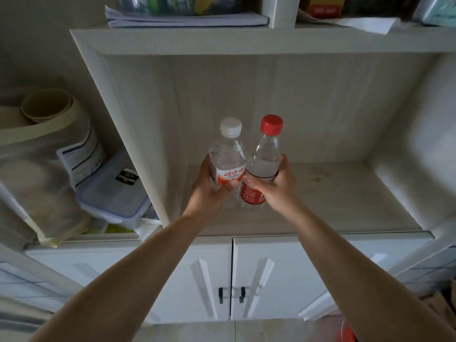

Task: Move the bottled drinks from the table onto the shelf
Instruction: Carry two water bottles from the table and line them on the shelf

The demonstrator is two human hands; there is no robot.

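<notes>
Two bare forearms reach forward from the bottom of the view, and each ends in a hand wrapped around a bottle. The left hand (209, 191) grips the white-capped bottle (228, 156) around its red-and-white label, fingers curled across the front. The right hand (274, 186) clasps the red-capped bottle (265, 156) just above its red label, thumb on the near side. The two bottles stand close together between the hands, both tilted slightly, their lower bodies touching or nearly so. They are held over the front part of the shelf board (333, 201), inside the open compartment; whether their bases rest on the board cannot be told, since the hands hide them.

Below the hands, two white cabinet doors (271, 280) meet, with dark handles at the seam. To the left of the left hand, past the upright panel, a clear lidded container (111, 193) lies among rolled sheets (47, 107). Above the hands, a stack of papers (182, 19) sits on the upper shelf.
</notes>
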